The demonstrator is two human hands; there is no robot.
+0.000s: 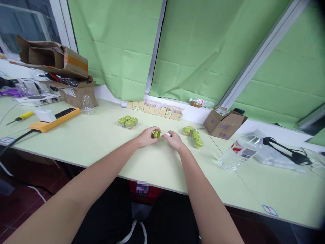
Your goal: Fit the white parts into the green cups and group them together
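Note:
My left hand (146,137) grips a small green jar (156,134) just above the pale green table (101,142). My right hand (174,139) is right beside it, pinching a small white piece (168,134) close to the jar. A cluster of similar green jars (128,121) stands to the left behind my hands. Another cluster of green jars (193,135) stands to the right. A row of small cream boxes (155,109) lines the back edge by the wall.
An open brown carton (223,122) and a lying plastic water bottle (240,151) are at right, with black cabled gear (286,150) on clear bags. At left lie a yellow power strip (54,119), a screwdriver (20,118), a glass jar (87,104) and stacked cardboard boxes (54,59).

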